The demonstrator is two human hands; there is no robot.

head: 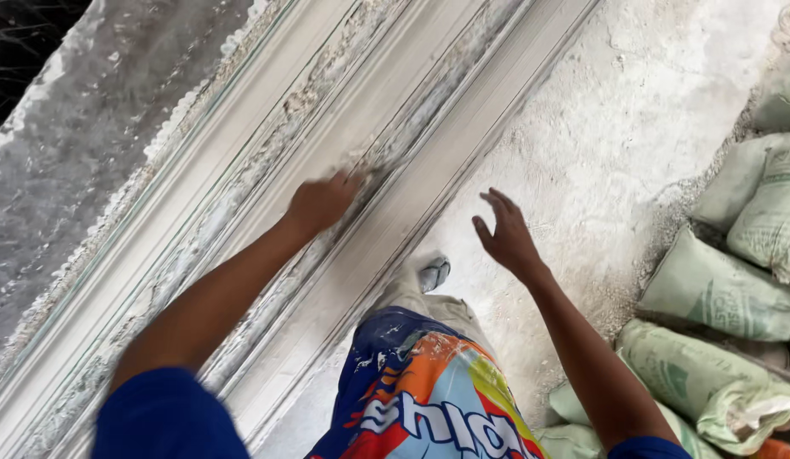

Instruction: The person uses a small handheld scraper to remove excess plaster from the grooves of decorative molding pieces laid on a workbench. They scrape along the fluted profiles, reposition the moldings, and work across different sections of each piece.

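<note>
- Moulding (267,170), long and white, runs diagonally from lower left to upper right, and the left hand (320,204) is right on it, about midway along the visible length.
- Left fingers (344,181) are curled and pressing into the grey, dusty groove of the profile; whether they pinch a small tool or a pad I cannot tell, the grip is turned away.
- Right hand (507,234) hangs open in the air, fingers spread, holding nothing, clear of the moulding's near edge and over the dusty floor (616,127).
- So the left hand is the one in contact; the right sits just off to the side.
- Long axis of the moulding follows the line of the left forearm, away from the person, so the groove stretches on ahead of the fingertips.
- Surface looks chalky: smooth pale ridges, with rough, flaking, greyish channels between them.
- Further out: a grey textured sheet (72,153) on the far side of the moulding, stacked pale green sacks (718,297) at right, the person's shoe (433,274) below.
</note>
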